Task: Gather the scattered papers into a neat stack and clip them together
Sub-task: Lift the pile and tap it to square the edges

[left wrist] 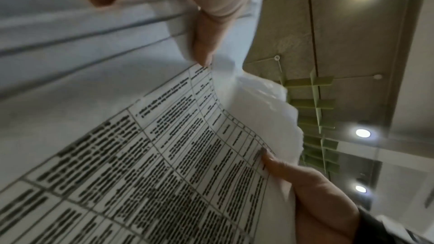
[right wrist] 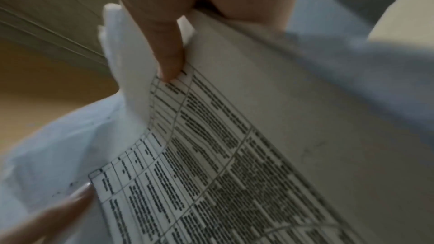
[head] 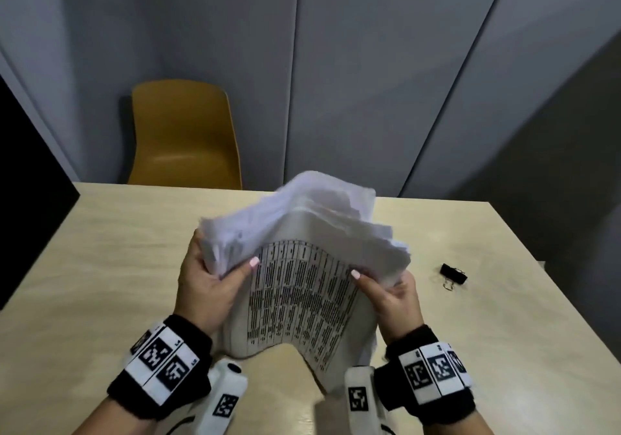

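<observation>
A thick, uneven bundle of white papers (head: 302, 260) stands on its lower edge on the table, bowed towards me, with a printed table on the near sheet (left wrist: 164, 155) (right wrist: 223, 155). My left hand (head: 208, 280) grips its left side, thumb on the printed face. My right hand (head: 389, 290) grips its right side the same way. The upper sheet edges are fanned and ragged. A black binder clip (head: 453, 275) lies on the table to the right of my right hand, apart from the papers.
The light wooden table (head: 100, 266) stretches to both sides. A mustard-yellow chair (head: 183, 139) stands behind its far edge, against grey wall panels. Ceiling lights show in the left wrist view.
</observation>
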Demonstrator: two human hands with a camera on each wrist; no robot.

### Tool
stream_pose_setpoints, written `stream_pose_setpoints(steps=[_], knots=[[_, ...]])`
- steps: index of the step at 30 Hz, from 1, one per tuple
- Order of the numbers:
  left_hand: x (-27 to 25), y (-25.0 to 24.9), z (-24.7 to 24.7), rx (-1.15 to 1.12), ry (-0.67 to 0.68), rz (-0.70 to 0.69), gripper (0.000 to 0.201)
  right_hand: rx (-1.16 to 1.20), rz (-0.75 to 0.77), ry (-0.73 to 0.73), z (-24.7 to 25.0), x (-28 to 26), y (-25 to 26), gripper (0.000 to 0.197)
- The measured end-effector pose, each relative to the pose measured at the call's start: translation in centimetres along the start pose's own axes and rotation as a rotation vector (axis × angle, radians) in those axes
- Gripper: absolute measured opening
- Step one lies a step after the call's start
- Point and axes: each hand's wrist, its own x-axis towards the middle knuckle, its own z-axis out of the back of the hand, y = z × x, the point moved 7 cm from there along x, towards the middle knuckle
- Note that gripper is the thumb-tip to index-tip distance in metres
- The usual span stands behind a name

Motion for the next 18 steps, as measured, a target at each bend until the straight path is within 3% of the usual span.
stream_pose_setpoints(steps=[2,3,4,5,7,9,13,16,18], knots=[[0.4,-0.8,1.0,-0.003,-0.061,-0.034,0.047,0.023,0.037,0.044,0.1,0.1,0.9,0.029],[0.7,-1.1,1.4,-0.024,-0.043,-0.072,0.053,0.038,0.048,0.064,0.4,0.2,1.5,0.031],[0.8,-1.4,1.7,-0.038,0.009,-0.117,0.064,0.041,0.058,0.079,0.9,0.3,1.9,0.035],[0.8,-1.6,1.9,-0.053,0.077,-0.154,0.080,0.028,0.059,0.093,1.4,0.4,2.0,0.052],[0.5,-1.3,1.4,-0.099,0.207,-0.098,0.109,0.003,0.037,0.112,1.6,0.4,2.0,0.080],[0.0,-1.2,0.5,-0.147,0.275,-0.063,0.108,0.005,0.037,0.132,0.4,0.2,2.1,0.083],[-0.3,-2.4,0.5,-0.051,0.193,-0.173,0.099,-0.003,0.046,0.155,-1.2,-0.2,2.5,0.091],[0.5,-0.6,1.0,-0.100,0.237,-0.085,0.101,-0.024,-0.002,0.094,-0.3,0.0,1.3,0.101],[0.6,0.1,0.9,-0.037,0.234,-0.063,0.093,-0.030,-0.023,0.037,-0.1,0.1,0.3,0.083]])
